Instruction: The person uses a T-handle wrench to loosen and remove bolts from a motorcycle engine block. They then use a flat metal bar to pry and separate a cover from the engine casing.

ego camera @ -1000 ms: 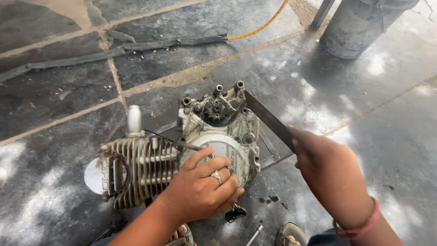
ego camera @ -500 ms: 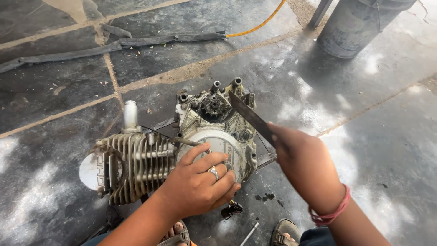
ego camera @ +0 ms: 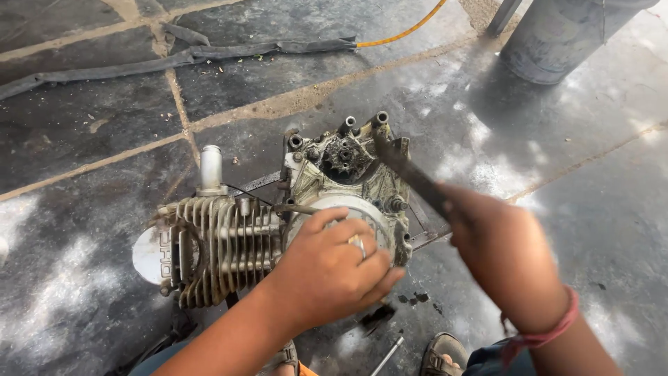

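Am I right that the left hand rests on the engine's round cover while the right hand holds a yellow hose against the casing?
Not quite. In the head view the right hand holds a dark flat blade, not a hose, against the casing. The yellow hose lies untouched on the floor. The left hand does rest on the engine's round cover.

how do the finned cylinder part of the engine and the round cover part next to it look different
The finned cylinder is ribbed with stacked thin fins; the round cover is smooth and disc-shaped. The finned cylinder lies bare, untouched by either hand; the left hand rests spread on the round cover. The right hand holds a flat dark tool toward the casing above the cover, away from the cylinder. Both are grimy pale metal and joined in one engine on the stone floor.
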